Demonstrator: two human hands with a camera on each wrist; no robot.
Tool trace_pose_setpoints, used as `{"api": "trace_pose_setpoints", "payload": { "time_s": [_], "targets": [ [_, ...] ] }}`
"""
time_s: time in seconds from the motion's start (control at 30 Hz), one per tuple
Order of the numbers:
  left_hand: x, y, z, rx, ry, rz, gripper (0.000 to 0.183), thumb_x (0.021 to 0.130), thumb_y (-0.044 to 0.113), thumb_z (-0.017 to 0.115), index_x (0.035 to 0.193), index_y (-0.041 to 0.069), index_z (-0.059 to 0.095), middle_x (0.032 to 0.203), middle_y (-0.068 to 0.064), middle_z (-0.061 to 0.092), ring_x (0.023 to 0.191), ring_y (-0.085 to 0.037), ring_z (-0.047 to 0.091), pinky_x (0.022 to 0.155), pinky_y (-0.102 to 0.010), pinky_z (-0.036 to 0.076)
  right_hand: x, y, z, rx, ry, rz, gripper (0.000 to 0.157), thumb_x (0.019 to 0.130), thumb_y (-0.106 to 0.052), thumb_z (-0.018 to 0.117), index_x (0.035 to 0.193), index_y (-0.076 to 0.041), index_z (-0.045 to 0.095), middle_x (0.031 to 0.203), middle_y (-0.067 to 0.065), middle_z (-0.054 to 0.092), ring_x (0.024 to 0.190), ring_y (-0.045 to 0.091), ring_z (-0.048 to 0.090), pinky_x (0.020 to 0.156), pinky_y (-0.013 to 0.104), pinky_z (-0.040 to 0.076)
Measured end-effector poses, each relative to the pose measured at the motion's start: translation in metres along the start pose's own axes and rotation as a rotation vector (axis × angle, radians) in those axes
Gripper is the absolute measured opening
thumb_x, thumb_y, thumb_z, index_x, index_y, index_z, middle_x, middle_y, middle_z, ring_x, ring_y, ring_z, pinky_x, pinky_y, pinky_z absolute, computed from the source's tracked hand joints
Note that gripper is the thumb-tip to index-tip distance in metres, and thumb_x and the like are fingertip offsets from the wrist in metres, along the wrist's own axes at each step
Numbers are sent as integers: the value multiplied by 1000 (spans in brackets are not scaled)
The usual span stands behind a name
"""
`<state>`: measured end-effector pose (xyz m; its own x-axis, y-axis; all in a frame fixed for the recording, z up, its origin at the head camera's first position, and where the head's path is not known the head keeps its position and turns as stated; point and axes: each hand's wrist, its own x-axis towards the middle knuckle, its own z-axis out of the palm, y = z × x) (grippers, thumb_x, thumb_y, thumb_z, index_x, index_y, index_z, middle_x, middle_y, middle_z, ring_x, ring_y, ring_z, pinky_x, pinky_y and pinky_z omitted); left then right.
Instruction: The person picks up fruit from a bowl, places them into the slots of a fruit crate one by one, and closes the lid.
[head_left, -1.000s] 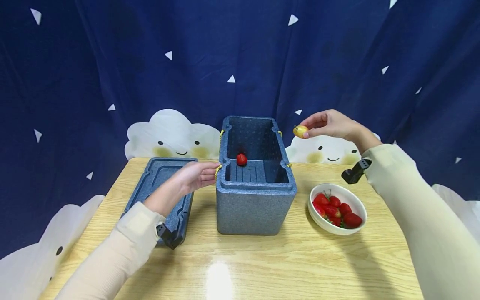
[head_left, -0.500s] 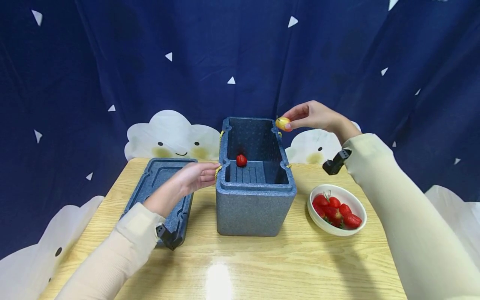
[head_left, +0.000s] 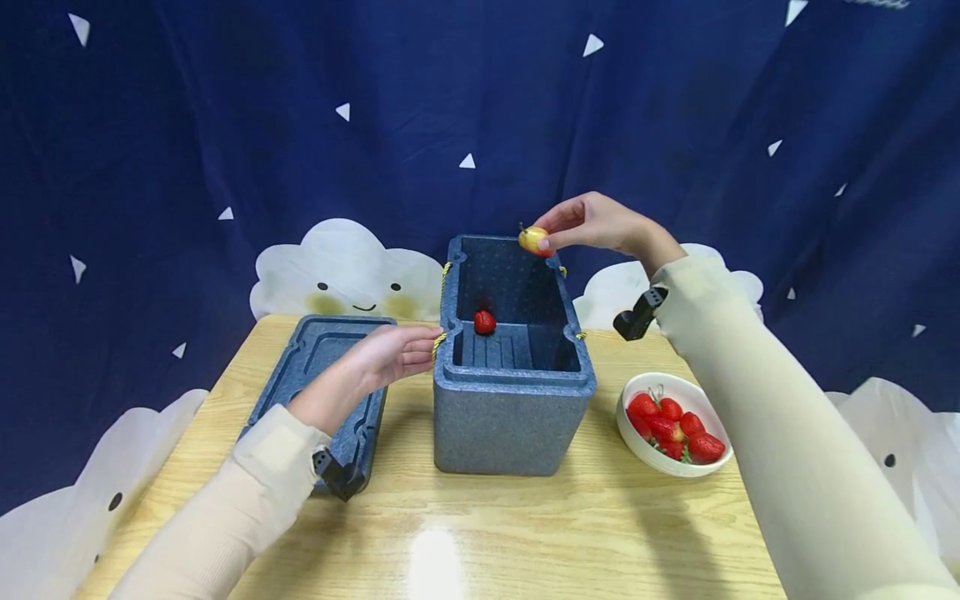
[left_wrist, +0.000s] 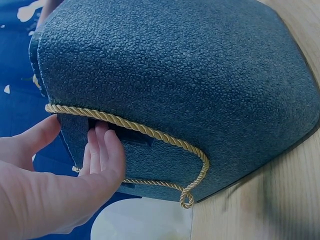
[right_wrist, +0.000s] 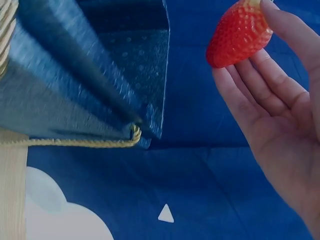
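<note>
Strawberry [head_left: 533, 240], pinched by right hand [head_left: 606, 223]: shifted to one o'clock of box [head_left: 502, 429]. Left hand [head_left: 390, 353], relaxed: unmoved at nine.

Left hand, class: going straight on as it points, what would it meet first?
The left hand would likely meet the box first, at its side; whether its fingers touch it now is unclear.

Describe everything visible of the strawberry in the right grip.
The strawberry is red and finely pitted, fading to yellow toward its top, where a dark stem points up and left in the head view. Its glossy skin could be plastic. The right grip pinches it between thumb and fingers, near the far right corner of the open blue box, not touching it.
</note>
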<state>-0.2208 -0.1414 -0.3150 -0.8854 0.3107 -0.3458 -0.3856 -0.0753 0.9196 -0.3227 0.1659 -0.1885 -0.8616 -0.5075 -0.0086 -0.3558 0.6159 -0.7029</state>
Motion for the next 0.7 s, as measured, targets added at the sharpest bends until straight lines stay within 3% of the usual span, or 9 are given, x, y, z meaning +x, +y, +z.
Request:
{"api": "trace_pose_setpoints", "payload": {
  "time_s": [0.1,0.33,0.57,0.7],
  "targets": [
    [0,0,1,0,-3,-1,39,96,15,55,131,-1,47,103,-4,62,85,-7,65,114,-40,41,3,-4,3,6,1,-4,36,88,-22,70,120,-5,64,106,-1,73,99,17,62,110,45,44],
    [-1,-2,1,-6,-21,2,22,97,14,53,116,4,53,91,2,65,82,-6,65,114,-40,41,13,-12,12,12,8,-6,37,88,-25,70,119,-6,65,103,-3,73,98,18,63,109,42,46],
    [-2,-1,-3,-17,-24,1,12,97,15,53,108,8,55,85,5,67,80,-6,66,107,-34,47,22,-17,20,10,8,22,41,86,-34,71,119,-9,65,106,-1,71,101,21,60,110,40,46],
    [-2,-1,-3,-25,-22,7,15,98,14,52,110,7,55,84,6,68,80,-5,67,111,-37,44,25,-19,22,23,14,38,43,86,-34,71,120,-8,65,108,0,71,102,20,61,109,41,47]
  ]
}}
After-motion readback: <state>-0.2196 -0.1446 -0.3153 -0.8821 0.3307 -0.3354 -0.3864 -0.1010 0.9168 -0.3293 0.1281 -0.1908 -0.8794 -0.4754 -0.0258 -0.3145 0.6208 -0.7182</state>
